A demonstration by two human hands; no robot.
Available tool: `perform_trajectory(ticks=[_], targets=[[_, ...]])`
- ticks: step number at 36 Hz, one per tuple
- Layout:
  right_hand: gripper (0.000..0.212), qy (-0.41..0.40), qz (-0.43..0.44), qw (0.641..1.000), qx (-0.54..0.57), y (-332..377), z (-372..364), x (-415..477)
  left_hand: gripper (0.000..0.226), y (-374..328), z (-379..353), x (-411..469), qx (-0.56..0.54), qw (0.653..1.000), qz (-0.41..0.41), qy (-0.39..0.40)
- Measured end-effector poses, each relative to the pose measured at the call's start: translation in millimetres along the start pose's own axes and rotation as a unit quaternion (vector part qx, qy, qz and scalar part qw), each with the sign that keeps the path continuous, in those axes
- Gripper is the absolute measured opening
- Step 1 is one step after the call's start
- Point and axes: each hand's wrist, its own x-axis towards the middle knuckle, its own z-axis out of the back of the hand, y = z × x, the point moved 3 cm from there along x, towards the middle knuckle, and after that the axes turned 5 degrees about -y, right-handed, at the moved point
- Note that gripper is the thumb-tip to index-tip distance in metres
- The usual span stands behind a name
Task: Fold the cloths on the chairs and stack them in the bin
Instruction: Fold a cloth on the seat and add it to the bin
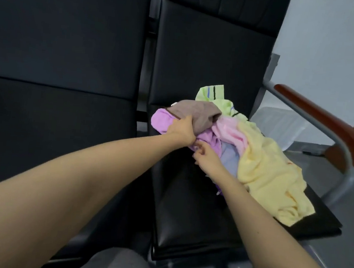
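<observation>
Head view: L hand (181, 130) half-hidden in cloth pile (265, 170), grip unclear; R hand (204, 157) pinching purple cloth (162, 119).

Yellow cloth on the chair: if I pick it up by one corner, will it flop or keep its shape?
Likely floppy: the yellow cloth lies in soft crumpled folds on the seat. Probably light and not slippery, given its fuzzy towel-like surface. It touches the pink cloth, so lifting may drag that along.
</observation>
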Motion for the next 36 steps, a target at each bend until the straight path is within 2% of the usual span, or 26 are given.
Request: perform_trajectory(ticks=[1, 3, 6, 8, 10, 12, 13, 15, 17, 19, 21, 22, 24, 25, 27, 30, 32, 36], targets=[[0.037, -0.004, 0.008, 1.0, -0.006, -5, -3, 3, 0.036, -2, -1, 4, 0.017, 1.0, 0.006, 0.01], [0.035, -0.021, 0.018, 0.999, -0.023, -9, -4, 6, 0.02, -5, 1, 11, -0.017, 1.0, 0.003, -0.014], [0.029, -0.036, -0.001, 0.999, -0.023, -13, -4, 10, 0.018, -13, 8, 18, -0.192, 0.979, -0.003, -0.073], [0.028, -0.032, -0.009, 0.999, -0.025, -14, -5, 10, 0.009, -21, 20, 10, -0.356, 0.933, 0.011, -0.048], [0.032, -0.031, -0.018, 0.999, -0.025, -13, -5, 8, 0.002, -27, 36, 4, -0.494, 0.868, 0.043, -0.005], [0.034, -0.041, -0.027, 0.999, -0.017, -6, -3, 5, 0.005, -30, 53, -3, -0.588, 0.806, 0.073, 0.019], [0.034, -0.058, -0.026, 0.998, -0.003, -1, -2, 3, 0.006, -31, 61, -7, -0.605, 0.792, 0.079, 0.023], [0.033, -0.123, 0.004, 0.992, 0.021, 17, 5, -2, 0.014, -31, 78, -13, -0.587, 0.806, 0.074, 0.018], [0.037, -0.189, 0.048, 0.977, 0.086, 39, 14, -12, 0.019, -26, 89, -14, -0.506, 0.86, 0.067, 0.002], [0.055, -0.202, 0.095, 0.96, 0.168, 63, 19, -21, 0.018, -19, 99, -16, -0.398, 0.915, 0.063, 0.01], [0.071, -0.169, 0.158, 0.949, 0.215, 93, 18, -30, 0.019, -15, 110, -27, -0.29, 0.954, 0.05, 0.052], [0.077, -0.149, 0.181, 0.95, 0.206, 107, 16, -34, 0.021, -14, 116, -34, -0.268, 0.96, 0.042, 0.076], [0.082, -0.133, 0.196, 0.964, 0.117, 133, 12, -41, 0.027, -14, 131, -49, -0.305, 0.941, 0.045, 0.14], [0.08, -0.136, 0.201, 0.967, 0.073, 143, 11, -43, 0.03, -13, 139, -55, -0.324, 0.93, 0.044, 0.171], [0.071, -0.148, 0.216, 0.963, 0.057, 159, 11, -45, 0.03, -10, 156, -64, -0.33, 0.919, 0.04, 0.213], [0.046, -0.177, 0.2, 0.963, 0.042, 175, 14, -46, 0.019, 0, 182, -76, -0.33, 0.919, 0.024, 0.214], [0.032, -0.186, 0.202, 0.96, 0.05, 187, 16, -48, 0.019, 8, 198, -81, -0.331, 0.921, 0.004, 0.207], [0.014, -0.217, 0.173, 0.944, 0.177, 213, 23, -50, 0.037, 31, 223, -91, -0.348, 0.918, -0.04, 0.187]])
